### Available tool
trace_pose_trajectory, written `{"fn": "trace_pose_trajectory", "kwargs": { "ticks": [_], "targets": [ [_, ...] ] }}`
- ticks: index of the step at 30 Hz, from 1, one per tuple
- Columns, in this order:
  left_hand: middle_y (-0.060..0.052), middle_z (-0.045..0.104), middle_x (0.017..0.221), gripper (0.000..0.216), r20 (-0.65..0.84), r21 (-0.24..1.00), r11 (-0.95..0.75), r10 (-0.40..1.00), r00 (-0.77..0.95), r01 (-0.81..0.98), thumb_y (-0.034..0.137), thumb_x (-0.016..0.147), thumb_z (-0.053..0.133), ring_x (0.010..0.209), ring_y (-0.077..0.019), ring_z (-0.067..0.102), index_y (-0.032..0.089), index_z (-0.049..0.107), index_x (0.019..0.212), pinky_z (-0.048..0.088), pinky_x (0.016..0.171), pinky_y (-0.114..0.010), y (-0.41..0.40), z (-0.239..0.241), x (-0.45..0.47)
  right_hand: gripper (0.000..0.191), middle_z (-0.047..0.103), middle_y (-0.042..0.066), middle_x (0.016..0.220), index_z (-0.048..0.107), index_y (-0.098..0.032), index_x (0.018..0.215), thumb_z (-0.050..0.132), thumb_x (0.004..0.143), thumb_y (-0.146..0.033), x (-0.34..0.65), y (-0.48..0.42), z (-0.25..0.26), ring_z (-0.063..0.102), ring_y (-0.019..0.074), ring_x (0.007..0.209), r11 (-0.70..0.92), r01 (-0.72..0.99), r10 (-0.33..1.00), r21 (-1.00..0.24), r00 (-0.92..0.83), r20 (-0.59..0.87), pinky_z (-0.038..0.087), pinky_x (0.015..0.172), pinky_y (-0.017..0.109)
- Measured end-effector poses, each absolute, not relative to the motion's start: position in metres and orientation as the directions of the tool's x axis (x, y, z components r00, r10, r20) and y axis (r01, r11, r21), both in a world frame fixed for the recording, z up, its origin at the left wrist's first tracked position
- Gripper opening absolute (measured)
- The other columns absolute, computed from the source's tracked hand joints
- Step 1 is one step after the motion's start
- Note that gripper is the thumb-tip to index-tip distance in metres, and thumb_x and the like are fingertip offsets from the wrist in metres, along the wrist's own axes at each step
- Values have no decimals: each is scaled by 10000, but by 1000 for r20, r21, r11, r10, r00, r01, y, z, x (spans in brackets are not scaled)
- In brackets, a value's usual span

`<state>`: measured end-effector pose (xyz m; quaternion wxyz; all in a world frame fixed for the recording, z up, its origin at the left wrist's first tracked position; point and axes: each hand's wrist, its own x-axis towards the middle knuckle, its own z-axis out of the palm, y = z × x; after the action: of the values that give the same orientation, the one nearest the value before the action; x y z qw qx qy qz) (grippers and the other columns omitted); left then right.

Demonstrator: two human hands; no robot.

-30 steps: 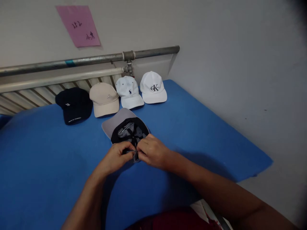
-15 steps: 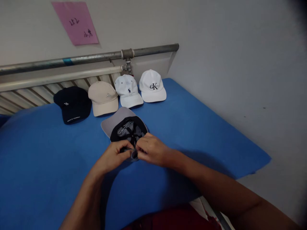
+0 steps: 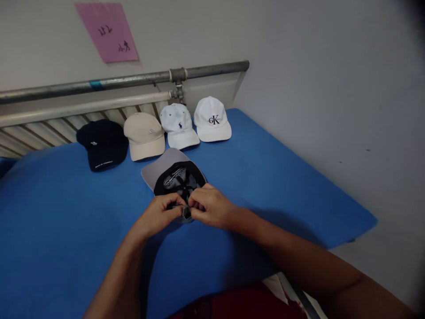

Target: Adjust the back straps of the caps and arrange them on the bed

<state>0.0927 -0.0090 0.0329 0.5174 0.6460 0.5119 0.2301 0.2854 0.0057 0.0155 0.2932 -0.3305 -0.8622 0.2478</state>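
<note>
A grey baseball cap (image 3: 168, 161) lies upside down on the blue-covered table, its brim pointing away to the upper left and its black lining showing. My left hand (image 3: 162, 213) pinches the strap at the back of the cap from the left side. From the right, my right hand (image 3: 210, 204) has its thumb and fingers closed on the same strap, close to the left fingertips. A short grey strap end shows between the two hands. The fingers partly hide the strap's fastening.
Behind the grey cap stand a black cap (image 3: 106, 141), a beige cap (image 3: 144, 133), a pale cap with a small rider logo (image 3: 177, 126) and a white cap (image 3: 212, 117) in a row. Beyond them are a radiator (image 3: 66, 128) and metal pipe (image 3: 139, 79). A wall (image 3: 315, 88) borders the right.
My hands stay at the cap's back strap, with only slight finger movement. The whole view has shifted a little; the caps keep their places.
</note>
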Motion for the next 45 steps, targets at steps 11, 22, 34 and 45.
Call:
{"fn": "trace_pose_trajectory", "kwargs": {
  "ticks": [11,22,34,45],
  "targets": [
    [18,582,675,129,-240,925,78,878,413,371,281,776,612,621,-101,482,159,635,740,382,592,-232,-9,33,89,94,537,-44,622,529,-167,673,591,737,-139,285,9,14,448,85,577,673,410,692,-615,-643,328,372,725,265],
    [26,538,622,128,-273,934,154,891,364,322,266,751,634,586,-90,441,143,624,716,350,570,-235,-9,32,92,117,542,-69,573,573,-156,654,637,685,-63,282,5,30,498,68,584,450,410,803,-793,-574,158,392,751,258],
    [24,550,645,110,-295,940,193,876,382,282,256,745,621,607,-92,456,148,626,730,359,595,-238,-8,32,91,64,552,-46,608,596,-162,697,624,676,-109,286,11,25,496,79,593,284,361,778,-888,-629,-7,389,579,193],
    [23,552,650,113,-302,940,205,874,381,273,265,742,625,617,-98,456,153,625,728,361,609,-245,-10,35,90,55,517,-50,616,574,-156,684,603,673,-111,287,15,23,447,72,579,133,270,767,-953,-637,-73,359,550,196]
  ]
}}
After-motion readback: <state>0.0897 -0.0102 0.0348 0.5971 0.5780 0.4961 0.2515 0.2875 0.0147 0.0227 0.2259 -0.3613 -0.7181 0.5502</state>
